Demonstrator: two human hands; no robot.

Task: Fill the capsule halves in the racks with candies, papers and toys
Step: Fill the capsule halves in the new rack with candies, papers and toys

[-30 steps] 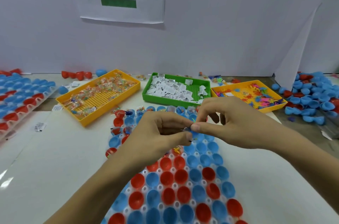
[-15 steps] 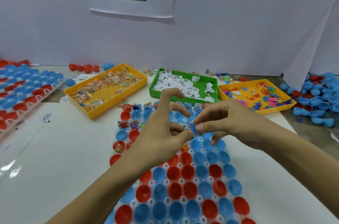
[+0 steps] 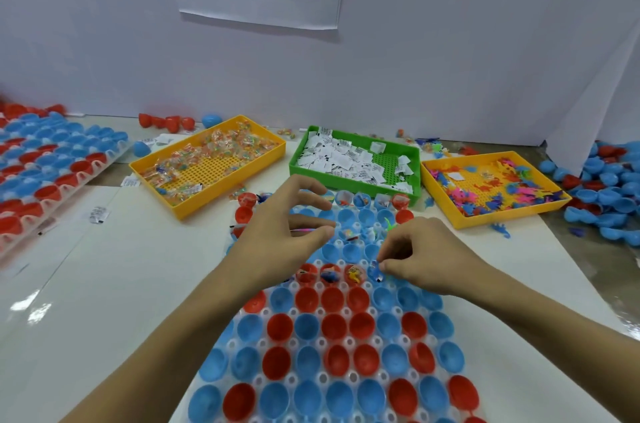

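A clear rack point(image 3: 322, 341) of red and blue capsule halves lies in front of me on the white table. Its far rows hold small toys and papers; three red halves point(image 3: 330, 273) just before my hands hold coloured toys. My right hand point(image 3: 427, 256) pinches a small blue piece point(image 3: 375, 272) at thumb and fingertip, right over a blue half in that same row. My left hand point(image 3: 282, 237) hovers over the rack's far left part with fingers spread, and a thin pink toy point(image 3: 302, 230) is held between its lower fingers.
At the back stand a yellow tray of wrapped candies point(image 3: 180, 206), a green tray of folded papers point(image 3: 356, 185) and a yellow tray of small toys point(image 3: 460, 223). Another filled rack point(image 3: 52, 180) lies at the left. Loose blue and red halves point(image 3: 609, 194) pile up at the right.
My hands, pinched together over the rack before, have come apart. The right hand has moved down and right with the small piece to a blue half; the left hand's fingers have opened out.
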